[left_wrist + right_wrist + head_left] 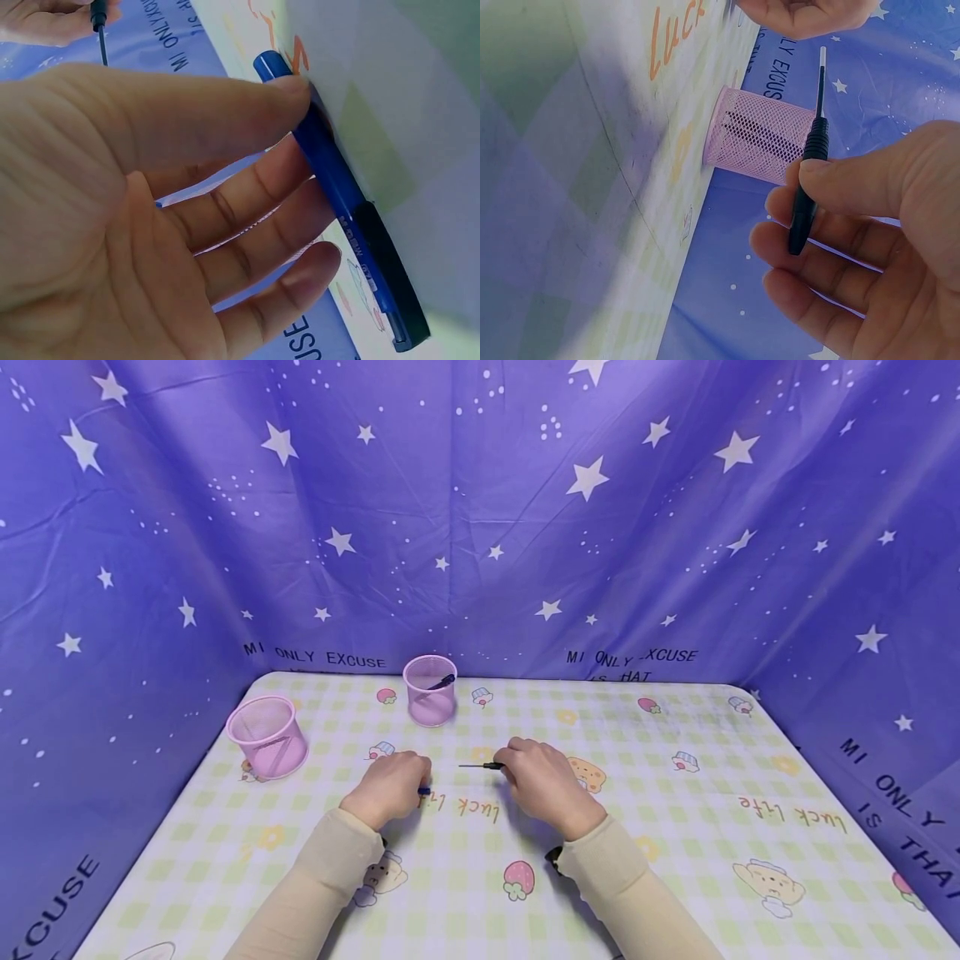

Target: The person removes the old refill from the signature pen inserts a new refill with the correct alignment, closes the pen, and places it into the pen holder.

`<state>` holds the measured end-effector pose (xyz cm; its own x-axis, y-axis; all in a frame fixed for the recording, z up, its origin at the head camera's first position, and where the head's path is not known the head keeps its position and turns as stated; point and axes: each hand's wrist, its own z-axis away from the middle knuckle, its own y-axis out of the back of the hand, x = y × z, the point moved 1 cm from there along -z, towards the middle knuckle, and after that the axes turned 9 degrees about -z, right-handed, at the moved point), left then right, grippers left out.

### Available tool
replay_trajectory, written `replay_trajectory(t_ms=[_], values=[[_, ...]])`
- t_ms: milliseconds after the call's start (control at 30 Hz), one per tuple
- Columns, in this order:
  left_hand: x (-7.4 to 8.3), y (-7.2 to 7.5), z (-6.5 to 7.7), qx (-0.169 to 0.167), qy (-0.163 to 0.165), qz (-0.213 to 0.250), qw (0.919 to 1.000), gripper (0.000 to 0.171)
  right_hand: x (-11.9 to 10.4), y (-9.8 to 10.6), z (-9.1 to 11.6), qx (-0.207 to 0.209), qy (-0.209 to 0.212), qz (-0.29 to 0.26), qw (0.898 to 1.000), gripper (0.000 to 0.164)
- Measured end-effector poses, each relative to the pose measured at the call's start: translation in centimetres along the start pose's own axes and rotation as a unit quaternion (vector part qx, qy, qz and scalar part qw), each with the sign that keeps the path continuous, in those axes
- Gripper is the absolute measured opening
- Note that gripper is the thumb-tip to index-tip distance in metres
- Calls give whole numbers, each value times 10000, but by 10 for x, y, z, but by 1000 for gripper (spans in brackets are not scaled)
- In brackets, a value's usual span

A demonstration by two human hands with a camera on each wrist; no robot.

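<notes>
Blue pen: low by the desk, pinched in the left hand, grip nearly closed.
Black-handled tool: held up in the right hand, grip closed on its handle, shaft pointing left.
Pick-up: seemingly the step in hand, one item apiece.
Next move: probably calls for firm, steady pinches.

The pen in the left hand looked smooth, glossy plastic; the tool handle in the right hand, ridged matt plastic. Beyond both, the cup was mesh, the curtain softly shiny cloth.
</notes>
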<state>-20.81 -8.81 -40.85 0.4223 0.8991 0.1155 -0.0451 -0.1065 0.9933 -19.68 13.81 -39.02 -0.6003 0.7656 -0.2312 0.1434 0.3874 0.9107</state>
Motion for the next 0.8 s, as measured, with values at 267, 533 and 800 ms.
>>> replay_trajectory(t_ms=[267, 533, 800], values=[[0, 1, -3, 66, 25, -128, 9999, 24, 0, 0, 0, 42, 12, -34, 10000, 14], [2, 5, -3, 557, -123, -3, 9984, 26, 0, 0, 0, 24, -1, -34, 10000, 14], [9, 11, -2, 1337, -490, 55, 9898, 26, -1, 1, 0, 1, 1, -35, 10000, 15]])
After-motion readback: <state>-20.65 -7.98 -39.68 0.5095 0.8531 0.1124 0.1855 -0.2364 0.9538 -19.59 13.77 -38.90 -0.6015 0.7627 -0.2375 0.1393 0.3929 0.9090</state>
